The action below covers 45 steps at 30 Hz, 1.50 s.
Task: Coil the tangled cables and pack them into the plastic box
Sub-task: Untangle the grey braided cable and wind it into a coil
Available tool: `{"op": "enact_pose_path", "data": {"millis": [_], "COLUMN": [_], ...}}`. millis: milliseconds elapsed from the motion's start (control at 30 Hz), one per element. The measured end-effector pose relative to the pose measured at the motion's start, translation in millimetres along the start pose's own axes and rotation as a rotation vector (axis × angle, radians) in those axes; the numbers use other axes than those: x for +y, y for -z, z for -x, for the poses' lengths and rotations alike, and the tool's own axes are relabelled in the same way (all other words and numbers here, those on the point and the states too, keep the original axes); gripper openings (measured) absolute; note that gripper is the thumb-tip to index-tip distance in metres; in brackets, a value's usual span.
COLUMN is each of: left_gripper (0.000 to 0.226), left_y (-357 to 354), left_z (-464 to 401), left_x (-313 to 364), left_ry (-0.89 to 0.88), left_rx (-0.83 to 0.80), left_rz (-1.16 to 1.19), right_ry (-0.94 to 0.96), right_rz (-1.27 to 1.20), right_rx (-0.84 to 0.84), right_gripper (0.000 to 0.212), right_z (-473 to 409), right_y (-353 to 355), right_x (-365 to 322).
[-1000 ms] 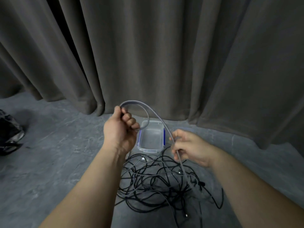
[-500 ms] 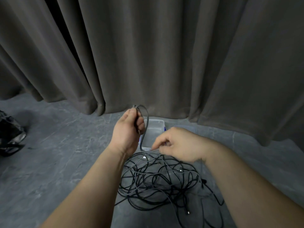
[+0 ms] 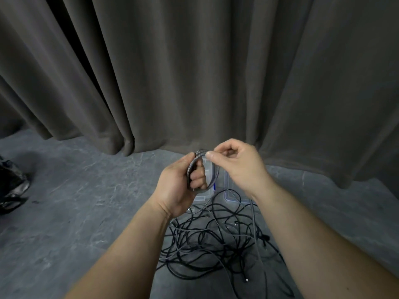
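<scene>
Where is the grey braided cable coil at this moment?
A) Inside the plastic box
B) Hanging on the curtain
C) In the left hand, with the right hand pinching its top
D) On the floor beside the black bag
C: the left hand grips the grey braided cable coil, and the right hand pinches its top, above the plastic box.

Both forearms reached fwd from the bottom edge, bare. Left hand (image 3: 179,186) was raised, palm toward right, fingers curled round a grey braided cable coil (image 3: 195,164). Right hand (image 3: 235,167) was just beside it, thumb & forefinger pinching the coil's top, other fingers curled.
</scene>
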State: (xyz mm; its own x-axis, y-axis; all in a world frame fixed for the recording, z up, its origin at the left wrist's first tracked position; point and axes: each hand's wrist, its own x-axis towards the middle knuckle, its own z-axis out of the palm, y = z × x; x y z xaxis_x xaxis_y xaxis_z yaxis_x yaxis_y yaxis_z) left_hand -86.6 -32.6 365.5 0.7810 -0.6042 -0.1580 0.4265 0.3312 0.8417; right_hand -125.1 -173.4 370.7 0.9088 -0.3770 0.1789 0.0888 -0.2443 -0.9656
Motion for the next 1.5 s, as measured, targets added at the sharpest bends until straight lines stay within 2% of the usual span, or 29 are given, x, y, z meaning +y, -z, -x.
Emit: {"op": "enact_pose_path", "data": {"millis": [167, 300, 500, 667, 767, 933, 1033, 1267, 1400, 1500], "left_gripper": [0.044, 0.044, 0.042, 0.040, 0.037, 0.035, 0.032, 0.035, 0.036, 0.035], "left_y": [-3.5, -4.8, -8.2, -8.2, -6.8, -3.9, -2.6, -9.0, -10.1, -14.0], "left_z": [-1.9, -3.6, -2.8, -2.5, -3.0, -3.0, -1.7, -3.7, -2.6, -0.7], "left_x": [-0.1, -1.2, -8.0, -10.2, -10.3, -8.2, -3.8, 0.7, 5.1, 4.3], "left_ry": [0.036, -0.004, -0.143, -0.208, -0.216, -0.249, -0.251, -0.153, -0.130, -0.137], "left_rx": [-0.034, -0.020, 0.002, 0.025, 0.007, -0.043, 0.009, 0.141, 0.185, 0.138], "left_rz": [0.085, 0.072, -0.151, -0.219, -0.220, -0.375, -0.441, -0.064, -0.033, -0.079], "right_ry": [-0.043, 0.020, 0.022, -0.110, -0.183, -0.149, -0.123, -0.098, -0.117, -0.157], "right_rz": [-0.101, -0.082, -0.071, -0.155, -0.237, -0.259, -0.253, -0.355, -0.372, -0.425], "right_rx": [-0.014, -0.032, 0.030, -0.021, -0.069, -0.037, -0.019, -0.051, -0.017, 0.037], "right_gripper": [0.013, 0.014, 0.014, 0.028, 0.030, 0.031, 0.030, 0.025, 0.025, 0.023], "right_z": [-4.2, -2.3, -0.5, 0.2, 0.4, -3.6, -4.6, -2.7, 0.0, 1.1], "right_y": [0.6, 0.7, -0.4, -5.7, -6.6, -10.9, -11.8, -9.3, -9.1, -8.6], "right_x": [8.7, 8.6, 8.7, 12.6, 11.6, 11.0, 10.2, 10.7, 12.3, 10.4]}}
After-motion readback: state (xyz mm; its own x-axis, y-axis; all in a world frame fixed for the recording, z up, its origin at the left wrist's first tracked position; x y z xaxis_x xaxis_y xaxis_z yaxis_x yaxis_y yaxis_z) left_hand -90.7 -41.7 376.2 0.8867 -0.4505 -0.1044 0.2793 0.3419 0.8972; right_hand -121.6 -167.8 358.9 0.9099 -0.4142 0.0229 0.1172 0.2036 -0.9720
